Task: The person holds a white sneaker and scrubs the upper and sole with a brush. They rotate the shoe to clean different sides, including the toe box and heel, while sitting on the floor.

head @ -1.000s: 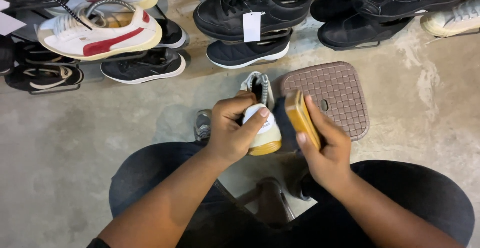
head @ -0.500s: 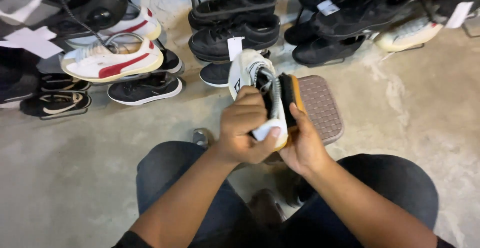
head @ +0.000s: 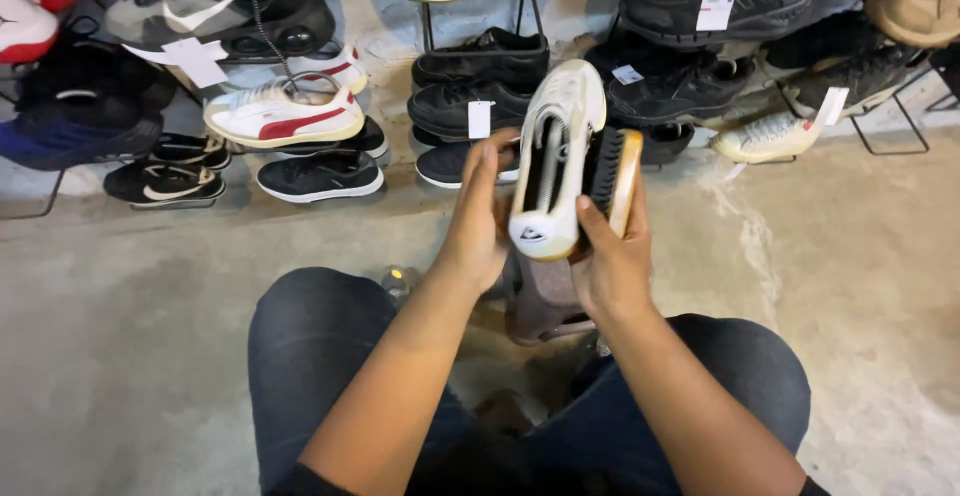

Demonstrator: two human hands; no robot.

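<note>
My left hand (head: 478,218) has its fingers wrapped around the side of the white sneaker (head: 556,161), holding it toe-up, heel toward me, so its side faces the brush. My right hand (head: 607,256) clamps the wooden-backed brush (head: 612,178), bristles against the shoe (contact looks close). Both hover above my knees, over the concrete floor (head: 130,296), before racks of shoes (head: 470,91).
</note>
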